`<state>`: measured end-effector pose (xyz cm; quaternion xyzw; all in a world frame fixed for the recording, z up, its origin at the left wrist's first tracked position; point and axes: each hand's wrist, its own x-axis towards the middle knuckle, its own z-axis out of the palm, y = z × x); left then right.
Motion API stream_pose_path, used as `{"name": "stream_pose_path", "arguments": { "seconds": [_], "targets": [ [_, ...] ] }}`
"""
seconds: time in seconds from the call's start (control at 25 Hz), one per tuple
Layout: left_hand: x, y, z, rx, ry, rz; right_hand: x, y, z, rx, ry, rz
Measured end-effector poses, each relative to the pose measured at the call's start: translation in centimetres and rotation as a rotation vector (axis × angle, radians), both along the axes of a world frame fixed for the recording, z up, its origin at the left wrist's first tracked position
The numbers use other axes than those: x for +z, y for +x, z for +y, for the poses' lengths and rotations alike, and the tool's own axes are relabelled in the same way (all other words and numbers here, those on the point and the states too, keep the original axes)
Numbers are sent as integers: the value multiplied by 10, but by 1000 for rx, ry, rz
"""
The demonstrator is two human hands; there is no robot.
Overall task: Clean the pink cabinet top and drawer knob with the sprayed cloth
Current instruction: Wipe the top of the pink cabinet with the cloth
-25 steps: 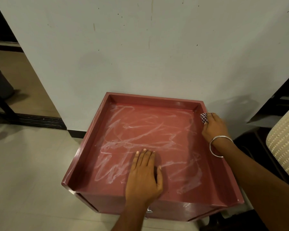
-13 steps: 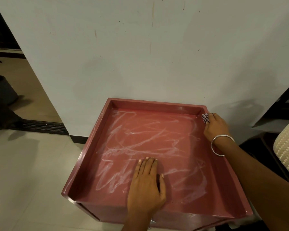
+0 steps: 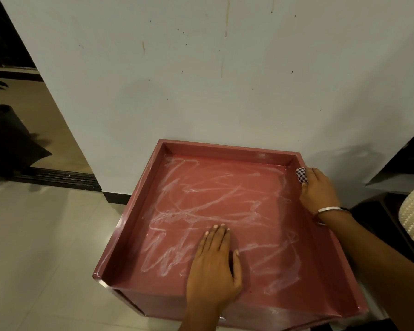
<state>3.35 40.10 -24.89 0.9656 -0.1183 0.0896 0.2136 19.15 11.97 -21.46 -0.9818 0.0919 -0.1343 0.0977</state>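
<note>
Two hands are on the pink cabinet top (image 3: 225,199), which stands against the white wall (image 3: 225,80) and is streaked with white smears that form no readable writing. The left hand (image 3: 213,268) lies flat near the front edge, fingers pressed together and thumb apart. The right hand (image 3: 319,187), a metal bangle (image 3: 329,209) on its wrist, pinches the checkered cloth (image 3: 301,175) against the right rim near the back corner.
</note>
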Motion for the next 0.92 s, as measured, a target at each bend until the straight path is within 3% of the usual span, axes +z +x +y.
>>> {"name": "stream_pose_path", "arguments": {
  "seconds": [0.56, 0.92],
  "targets": [
    [4, 3, 1, -22, -32, -11, 16, 72, 2, -43, 46, 82],
    [10, 4, 1, -18, 38, -3, 8, 51, -4, -37, 95, 4]
  ]
}}
